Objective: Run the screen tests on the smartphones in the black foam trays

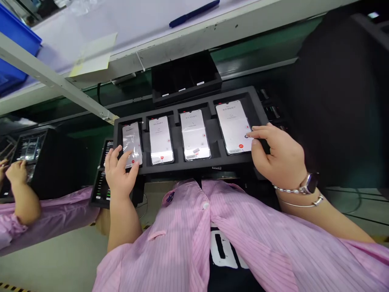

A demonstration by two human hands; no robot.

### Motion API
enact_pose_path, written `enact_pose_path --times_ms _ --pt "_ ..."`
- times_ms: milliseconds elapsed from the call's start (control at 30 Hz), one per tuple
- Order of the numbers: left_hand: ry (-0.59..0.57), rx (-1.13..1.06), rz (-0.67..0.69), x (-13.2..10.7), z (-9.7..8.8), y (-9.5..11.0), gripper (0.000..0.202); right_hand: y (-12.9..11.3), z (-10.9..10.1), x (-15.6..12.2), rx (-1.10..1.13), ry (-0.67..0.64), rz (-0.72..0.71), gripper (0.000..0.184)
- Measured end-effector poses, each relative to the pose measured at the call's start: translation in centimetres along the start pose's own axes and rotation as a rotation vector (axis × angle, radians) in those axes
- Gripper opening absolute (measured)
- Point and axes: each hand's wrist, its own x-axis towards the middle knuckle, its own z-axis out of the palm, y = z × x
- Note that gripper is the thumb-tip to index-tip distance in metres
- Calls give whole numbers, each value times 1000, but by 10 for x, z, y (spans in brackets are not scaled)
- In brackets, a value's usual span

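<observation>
**Pink striped smock (188, 247) above four lit smartphones (194, 136) in a black foam tray (182, 165)**

Beyond that smock, the person's two hands reach forward. Left hand (120, 174), fingers spread open, lies across the leftmost phone (132, 144) with no visible grip. Right hand (273, 158), also open, rests its fingertips (258, 130) beside the lower corner of the rightmost phone (234, 126). All four sit screen-up in separate cut slots, apparently so each display stays apart and reachable. Behind stands one small black slotted box (185, 81) with three white labels. A co-worker's hand (16, 172) works off to the left.
</observation>
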Motion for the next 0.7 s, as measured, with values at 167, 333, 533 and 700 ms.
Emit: enact_pose_path --times_ms 167,333,533,700 --pt "17 -47 -33 0 0 0 66 2 2 -2 -33 -15 3 15" --pt "12 -23 -70 1 2 0 65 1 2 0 -68 -36 -20 16" --pt "94 13 -91 0 6 6 58 -4 -6 -2 36 34 70 21" --pt "101 37 -133 0 5 10 58 -3 -7 -4 61 48 58 20"
